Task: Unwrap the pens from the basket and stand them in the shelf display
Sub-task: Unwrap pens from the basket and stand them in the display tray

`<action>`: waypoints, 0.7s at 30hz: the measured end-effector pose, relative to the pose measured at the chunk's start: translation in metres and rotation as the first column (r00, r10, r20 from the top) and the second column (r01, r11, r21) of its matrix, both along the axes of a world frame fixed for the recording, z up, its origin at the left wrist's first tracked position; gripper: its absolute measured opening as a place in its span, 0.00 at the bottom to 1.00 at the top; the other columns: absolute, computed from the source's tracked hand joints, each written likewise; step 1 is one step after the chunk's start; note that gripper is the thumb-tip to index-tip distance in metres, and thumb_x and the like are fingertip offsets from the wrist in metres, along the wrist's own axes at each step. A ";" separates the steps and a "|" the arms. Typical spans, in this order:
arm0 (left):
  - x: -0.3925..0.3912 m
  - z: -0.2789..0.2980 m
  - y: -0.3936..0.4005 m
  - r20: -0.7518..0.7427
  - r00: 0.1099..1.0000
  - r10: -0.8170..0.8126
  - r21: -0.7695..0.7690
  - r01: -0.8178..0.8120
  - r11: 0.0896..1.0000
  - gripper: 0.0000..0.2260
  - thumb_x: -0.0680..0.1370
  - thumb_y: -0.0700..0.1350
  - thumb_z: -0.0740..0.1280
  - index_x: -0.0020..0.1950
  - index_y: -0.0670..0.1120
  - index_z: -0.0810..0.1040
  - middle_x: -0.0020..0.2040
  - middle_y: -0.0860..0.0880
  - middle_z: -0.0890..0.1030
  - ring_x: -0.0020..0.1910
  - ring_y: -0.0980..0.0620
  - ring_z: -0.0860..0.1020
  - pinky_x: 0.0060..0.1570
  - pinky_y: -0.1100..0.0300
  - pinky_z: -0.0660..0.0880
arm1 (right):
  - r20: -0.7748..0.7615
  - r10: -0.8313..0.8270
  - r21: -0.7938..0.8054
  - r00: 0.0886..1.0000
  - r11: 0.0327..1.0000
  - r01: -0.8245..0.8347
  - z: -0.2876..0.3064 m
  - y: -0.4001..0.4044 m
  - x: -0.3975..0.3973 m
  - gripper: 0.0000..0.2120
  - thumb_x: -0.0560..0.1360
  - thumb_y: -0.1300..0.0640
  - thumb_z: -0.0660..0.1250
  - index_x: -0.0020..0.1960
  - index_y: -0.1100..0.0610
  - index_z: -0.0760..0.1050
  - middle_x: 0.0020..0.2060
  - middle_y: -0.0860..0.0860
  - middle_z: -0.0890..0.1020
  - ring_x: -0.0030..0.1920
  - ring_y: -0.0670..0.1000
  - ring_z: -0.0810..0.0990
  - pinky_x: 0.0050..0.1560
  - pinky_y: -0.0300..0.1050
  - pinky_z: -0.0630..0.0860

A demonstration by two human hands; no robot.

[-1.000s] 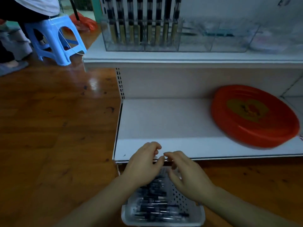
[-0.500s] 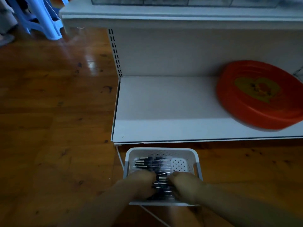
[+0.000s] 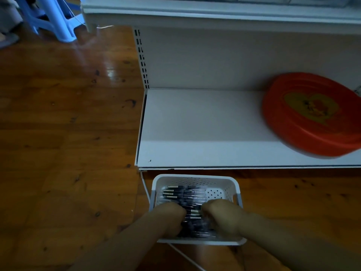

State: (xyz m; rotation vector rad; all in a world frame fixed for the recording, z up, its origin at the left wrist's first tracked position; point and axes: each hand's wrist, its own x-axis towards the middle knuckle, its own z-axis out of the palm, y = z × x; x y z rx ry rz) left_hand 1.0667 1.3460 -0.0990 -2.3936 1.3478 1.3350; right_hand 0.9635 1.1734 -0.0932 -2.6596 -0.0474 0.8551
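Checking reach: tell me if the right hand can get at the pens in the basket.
Probably yes: the right hand is already down inside the open-topped basket, on the pens, with nothing covering them.

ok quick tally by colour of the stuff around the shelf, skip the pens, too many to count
white: 2, the basket and the cable
red: 1, the tray on the shelf
blue: 1, the stool
total: 4
The pens lie piled in the basket, with the left hand and right hand reaching in.
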 end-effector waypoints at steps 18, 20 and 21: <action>0.071 0.152 -0.044 -0.723 0.663 0.195 -0.313 -0.565 0.763 0.12 0.82 0.45 0.65 0.65 0.48 0.79 0.47 0.49 0.85 0.50 0.50 0.83 0.53 0.56 0.79 | 0.538 -0.771 0.715 0.341 0.632 0.300 0.152 -0.033 0.066 0.08 0.76 0.56 0.72 0.51 0.44 0.80 0.41 0.43 0.85 0.40 0.45 0.84 0.45 0.46 0.82; 0.076 0.175 -0.046 -0.706 0.692 0.150 -0.389 -0.556 0.735 0.11 0.82 0.45 0.64 0.64 0.47 0.80 0.50 0.50 0.85 0.51 0.50 0.83 0.54 0.56 0.79 | 0.541 -0.795 0.756 0.276 0.603 0.256 0.173 -0.032 0.072 0.08 0.76 0.55 0.73 0.51 0.42 0.79 0.40 0.43 0.84 0.41 0.46 0.84 0.46 0.51 0.82; 0.079 0.186 -0.046 -0.696 0.707 0.128 -0.428 -0.552 0.716 0.11 0.83 0.44 0.64 0.63 0.45 0.79 0.51 0.48 0.85 0.52 0.49 0.83 0.54 0.56 0.79 | 0.538 -0.804 0.775 0.252 0.590 0.227 0.184 -0.032 0.075 0.08 0.76 0.55 0.73 0.51 0.43 0.80 0.40 0.44 0.84 0.41 0.47 0.84 0.46 0.52 0.82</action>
